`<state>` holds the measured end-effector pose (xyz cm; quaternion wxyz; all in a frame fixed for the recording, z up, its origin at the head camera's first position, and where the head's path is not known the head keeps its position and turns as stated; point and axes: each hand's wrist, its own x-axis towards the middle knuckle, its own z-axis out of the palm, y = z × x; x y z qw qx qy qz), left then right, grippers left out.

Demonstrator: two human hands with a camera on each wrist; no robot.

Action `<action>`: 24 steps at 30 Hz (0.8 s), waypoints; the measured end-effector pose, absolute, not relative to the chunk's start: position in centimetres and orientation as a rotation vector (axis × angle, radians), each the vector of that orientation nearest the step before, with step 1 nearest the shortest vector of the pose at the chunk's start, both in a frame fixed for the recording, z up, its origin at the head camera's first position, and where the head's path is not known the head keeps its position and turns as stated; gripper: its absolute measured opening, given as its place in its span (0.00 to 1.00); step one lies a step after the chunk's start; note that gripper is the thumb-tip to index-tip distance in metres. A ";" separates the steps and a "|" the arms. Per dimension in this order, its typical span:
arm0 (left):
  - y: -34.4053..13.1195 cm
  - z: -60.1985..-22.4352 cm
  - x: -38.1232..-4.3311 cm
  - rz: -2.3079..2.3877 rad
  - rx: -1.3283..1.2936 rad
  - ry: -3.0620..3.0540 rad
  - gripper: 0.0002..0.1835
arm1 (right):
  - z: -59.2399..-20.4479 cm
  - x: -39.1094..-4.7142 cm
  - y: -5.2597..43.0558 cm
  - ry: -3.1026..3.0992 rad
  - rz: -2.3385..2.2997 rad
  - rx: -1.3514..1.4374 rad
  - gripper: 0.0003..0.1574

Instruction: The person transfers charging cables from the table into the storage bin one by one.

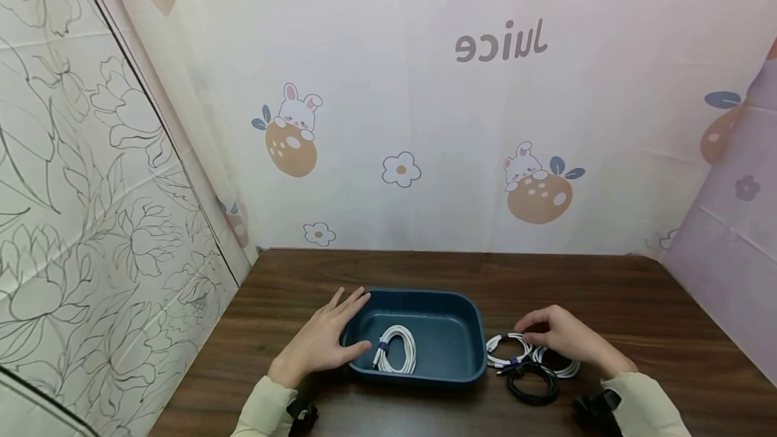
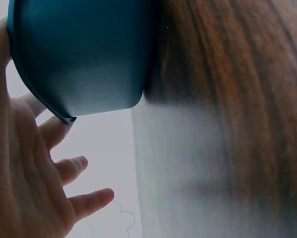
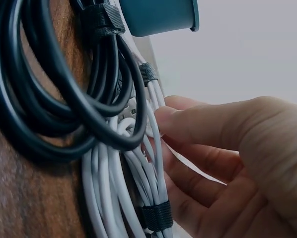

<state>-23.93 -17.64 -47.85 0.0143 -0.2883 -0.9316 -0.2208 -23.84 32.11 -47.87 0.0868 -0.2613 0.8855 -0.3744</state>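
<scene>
My left hand [image 1: 322, 342] has its fingers spread over the left rim of a dark teal tray [image 1: 446, 342], with the thumb reaching over the inside. A coiled white cable [image 1: 410, 349], banded with a dark strap, lies in the tray's left half. To the right of the tray, my right hand [image 1: 561, 336] pinches a strapped white cable coil [image 1: 494, 359] between thumb and fingers. Beside it are a second white cable coil [image 1: 570, 371] and a black cable coil [image 1: 534, 402]. The right wrist view shows the black coil [image 3: 64, 94] overlapping the white ones.
Everything lies on a dark wood table [image 1: 291, 275]. A patterned curtain [image 1: 400, 214] hangs behind its back edge, and another patterned sheet [image 1: 121, 221] stands along the left. The tray's right wall is close beside the cable coils.
</scene>
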 end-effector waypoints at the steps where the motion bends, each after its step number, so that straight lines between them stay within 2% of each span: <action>1: -17.6 -47.9 -23.9 -0.686 -0.899 -2.901 0.46 | -47.9 -23.8 32.1 2.646 -1.114 -0.782 0.09; 24: -17.6 -47.8 -23.9 -0.674 -0.892 -2.916 0.45 | -47.3 -23.6 32.2 2.631 -1.228 -0.926 0.09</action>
